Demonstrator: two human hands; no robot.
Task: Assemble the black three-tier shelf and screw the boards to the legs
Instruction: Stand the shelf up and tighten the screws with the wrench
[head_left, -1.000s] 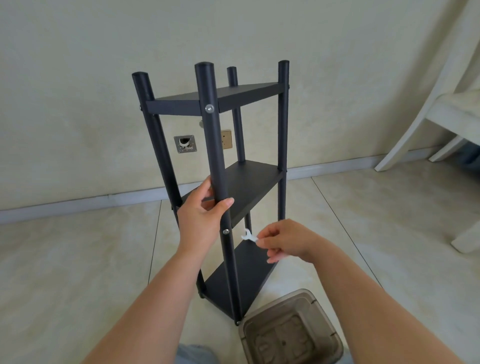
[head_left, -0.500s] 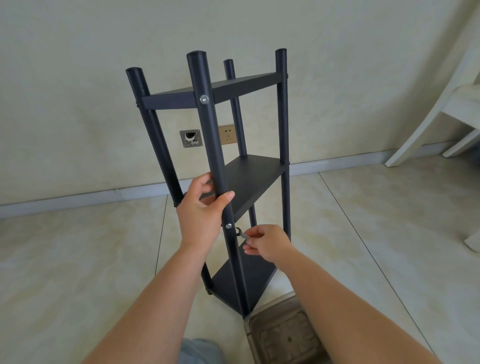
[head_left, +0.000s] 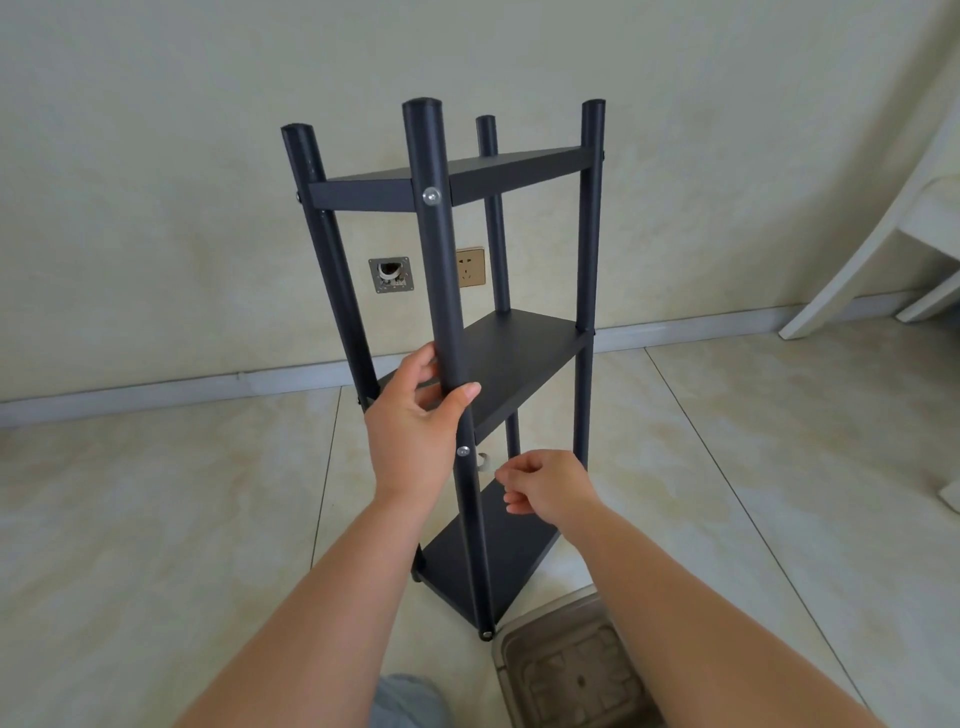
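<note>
The black shelf (head_left: 524, 364) stands upright on the tiled floor (head_left: 156, 519), close to the cream wall (head_left: 156, 156), with all three boards fixed between four round legs. The left hand (head_left: 415, 426) grips the near leg (head_left: 447, 322) at about the height of the middle board (head_left: 519, 358), thumb on the right of the leg and fingers curled round its left side. Just below that hand a silver screw (head_left: 463, 451) sits in the near leg, and another screw head (head_left: 431, 196) shows where the top board (head_left: 467, 174) meets the same leg. The right hand (head_left: 545, 486) hangs just to the right of the near leg, above the bottom board (head_left: 493, 551), with its fingers curled and pinched on a small pale wrench (head_left: 484, 461) whose end points toward the lower screw; whether the wrench touches the screw cannot be told. The right hand does not touch the leg. At the shelf's foot, beside the near leg's base, lies a clear brownish box (head_left: 566, 670), partly hidden by the right forearm. On the wall behind the shelf are a gold socket (head_left: 470, 266) and, to its left, an open metal wall box (head_left: 392, 274), both seen between the legs. A white chair (head_left: 883, 223) stands at the right edge, well apart from the shelf. A bit of grey cloth (head_left: 410, 701) shows at the bottom between the forearms.
</note>
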